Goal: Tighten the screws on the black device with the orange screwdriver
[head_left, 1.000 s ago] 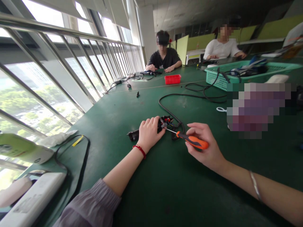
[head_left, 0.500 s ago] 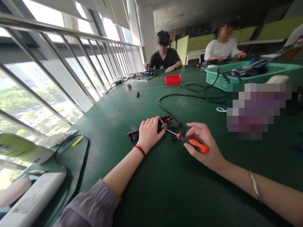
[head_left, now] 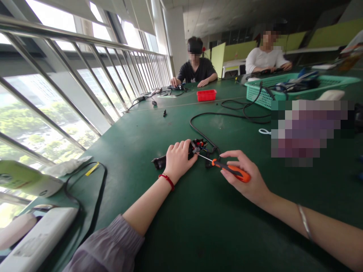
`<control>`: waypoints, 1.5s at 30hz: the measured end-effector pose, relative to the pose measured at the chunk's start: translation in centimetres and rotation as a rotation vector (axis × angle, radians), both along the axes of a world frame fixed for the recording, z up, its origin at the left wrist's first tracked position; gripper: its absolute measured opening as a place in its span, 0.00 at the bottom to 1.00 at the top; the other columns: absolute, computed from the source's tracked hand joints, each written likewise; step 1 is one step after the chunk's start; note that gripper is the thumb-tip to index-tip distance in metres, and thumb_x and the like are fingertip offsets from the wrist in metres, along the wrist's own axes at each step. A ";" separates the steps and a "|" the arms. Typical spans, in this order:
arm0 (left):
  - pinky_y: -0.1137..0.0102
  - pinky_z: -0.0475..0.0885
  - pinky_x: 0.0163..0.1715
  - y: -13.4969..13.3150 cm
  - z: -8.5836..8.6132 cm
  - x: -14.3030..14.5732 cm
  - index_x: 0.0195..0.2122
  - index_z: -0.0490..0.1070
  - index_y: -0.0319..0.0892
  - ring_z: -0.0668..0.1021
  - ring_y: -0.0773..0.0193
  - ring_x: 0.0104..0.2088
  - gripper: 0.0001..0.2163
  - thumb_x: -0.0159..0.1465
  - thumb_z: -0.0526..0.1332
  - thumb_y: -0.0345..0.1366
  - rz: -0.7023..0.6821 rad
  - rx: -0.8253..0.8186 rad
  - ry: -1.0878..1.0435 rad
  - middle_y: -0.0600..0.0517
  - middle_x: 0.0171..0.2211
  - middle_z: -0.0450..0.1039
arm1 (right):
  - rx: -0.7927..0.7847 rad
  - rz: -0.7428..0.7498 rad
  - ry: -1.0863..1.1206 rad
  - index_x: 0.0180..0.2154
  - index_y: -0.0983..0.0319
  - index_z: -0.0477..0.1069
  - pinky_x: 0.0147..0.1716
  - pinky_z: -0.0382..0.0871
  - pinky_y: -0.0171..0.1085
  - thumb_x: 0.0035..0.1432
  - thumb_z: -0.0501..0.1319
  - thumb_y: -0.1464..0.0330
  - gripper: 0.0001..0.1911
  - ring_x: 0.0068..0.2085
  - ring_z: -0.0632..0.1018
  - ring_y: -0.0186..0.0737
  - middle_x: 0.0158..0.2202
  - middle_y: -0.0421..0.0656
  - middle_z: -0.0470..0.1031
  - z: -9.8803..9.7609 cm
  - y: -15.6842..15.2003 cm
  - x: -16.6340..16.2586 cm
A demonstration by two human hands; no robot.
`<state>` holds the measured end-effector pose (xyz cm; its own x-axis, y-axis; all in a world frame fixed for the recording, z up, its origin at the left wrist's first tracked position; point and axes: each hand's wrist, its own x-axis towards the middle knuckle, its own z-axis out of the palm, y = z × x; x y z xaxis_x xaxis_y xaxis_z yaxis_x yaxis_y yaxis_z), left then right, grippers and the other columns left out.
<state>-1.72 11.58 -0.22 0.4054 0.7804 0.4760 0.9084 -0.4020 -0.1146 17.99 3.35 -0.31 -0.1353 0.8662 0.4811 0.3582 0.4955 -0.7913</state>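
My left hand (head_left: 178, 158) presses down on a black opened device (head_left: 160, 162) lying on the green table (head_left: 184, 226), fingers curled over it. Red and dark parts (head_left: 199, 144) show at the device's exposed end, just right of my fingers. My right hand (head_left: 245, 177) grips an orange-handled screwdriver (head_left: 231, 171); its thin shaft points left with the tip at those exposed parts. A black cable (head_left: 204, 124) runs from the device toward the back of the table.
A green basket (head_left: 283, 96) of cables stands at the back right, a small red tray (head_left: 207, 95) at the back centre. Two people sit at the far end. White devices and a black cable loop (head_left: 82, 196) lie at the left, along the window railing.
My right hand has turned a little on the screwdriver handle, fingers lowering over it. The left hand and the device have stayed put.
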 end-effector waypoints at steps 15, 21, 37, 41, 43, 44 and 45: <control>0.63 0.64 0.38 0.0 0.1 0.0 0.51 0.63 0.39 0.74 0.55 0.41 0.19 0.64 0.52 0.46 0.006 -0.009 0.001 0.46 0.43 0.73 | 0.032 -0.047 -0.016 0.42 0.58 0.61 0.23 0.65 0.31 0.54 0.59 0.70 0.13 0.21 0.70 0.30 0.23 0.34 0.68 -0.1 -0.1 0.0; 0.63 0.64 0.39 0.0 0.1 0.0 0.52 0.63 0.39 0.74 0.55 0.41 0.20 0.63 0.53 0.46 0.006 -0.011 0.000 0.46 0.43 0.73 | 0.140 -0.074 0.066 0.47 0.58 0.58 0.32 0.70 0.34 0.50 0.60 0.73 0.22 0.30 0.74 0.34 0.31 0.38 0.68 -0.4 0.4 0.0; 0.64 0.64 0.38 0.0 0.0 0.1 0.51 0.63 0.40 0.74 0.55 0.41 0.20 0.64 0.52 0.49 0.024 -0.011 0.001 0.45 0.43 0.73 | 0.011 -0.051 0.019 0.45 0.58 0.60 0.25 0.69 0.32 0.53 0.61 0.69 0.18 0.25 0.75 0.33 0.26 0.36 0.71 -0.2 0.3 0.0; 0.63 0.64 0.38 -0.1 0.0 0.1 0.51 0.63 0.40 0.74 0.55 0.41 0.21 0.64 0.52 0.49 0.023 -0.013 0.011 0.45 0.43 0.73 | 0.022 -0.050 -0.010 0.41 0.57 0.63 0.27 0.70 0.31 0.53 0.62 0.68 0.13 0.27 0.77 0.34 0.28 0.37 0.74 -0.1 0.0 0.1; 0.63 0.63 0.38 -0.1 0.0 0.1 0.52 0.63 0.39 0.74 0.55 0.41 0.21 0.64 0.52 0.49 0.022 -0.012 0.015 0.46 0.43 0.73 | 0.090 -0.057 0.019 0.42 0.57 0.63 0.30 0.71 0.32 0.53 0.61 0.70 0.14 0.29 0.77 0.34 0.30 0.38 0.73 -0.3 0.0 0.1; 0.63 0.63 0.38 -0.1 0.0 0.1 0.52 0.63 0.39 0.74 0.55 0.41 0.21 0.64 0.52 0.48 0.021 -0.011 0.015 0.46 0.43 0.73 | 0.116 -0.058 0.043 0.42 0.57 0.63 0.32 0.72 0.33 0.53 0.61 0.71 0.14 0.30 0.77 0.34 0.31 0.38 0.73 -0.4 0.1 0.1; 0.63 0.63 0.38 -0.1 0.0 0.1 0.52 0.63 0.39 0.74 0.55 0.41 0.21 0.64 0.52 0.48 0.020 -0.010 0.014 0.46 0.43 0.73 | 0.126 -0.049 0.067 0.43 0.58 0.63 0.33 0.72 0.33 0.53 0.61 0.71 0.15 0.31 0.77 0.34 0.32 0.38 0.72 -0.5 0.1 0.1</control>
